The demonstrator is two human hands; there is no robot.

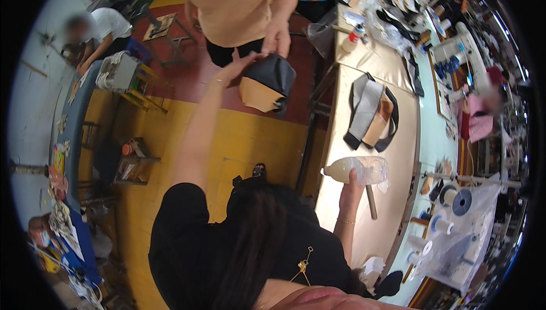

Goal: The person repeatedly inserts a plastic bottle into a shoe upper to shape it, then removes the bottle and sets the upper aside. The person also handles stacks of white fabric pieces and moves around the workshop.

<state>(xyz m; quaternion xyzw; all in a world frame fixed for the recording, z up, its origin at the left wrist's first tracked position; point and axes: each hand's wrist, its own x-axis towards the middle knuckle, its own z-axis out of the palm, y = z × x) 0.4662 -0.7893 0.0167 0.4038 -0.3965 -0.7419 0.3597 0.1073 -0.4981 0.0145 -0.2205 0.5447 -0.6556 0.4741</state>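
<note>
My left hand (234, 70) reaches far forward, at the upper left edge of a folded black and tan piece (267, 85) that looks like sewn leather. It appears to grip that edge, though part of the fingers is hidden. A co-worker's hand (277, 36) is at the top of the same piece. On the right, my right hand (352, 187) is closed around a clear plastic bottle (358, 170) with cloudy pale liquid inside, tilted on its side above the bench. Beneath that hand lies a short stick (371, 202).
Grey, black and tan strips (372, 114) lie on the long bench (392, 168), with a red and white bottle (354, 37) farther back. A person in a tan shirt (233, 3) stands ahead. Thread spools (455, 199) sit at the right; a small stool (135, 162) stands left.
</note>
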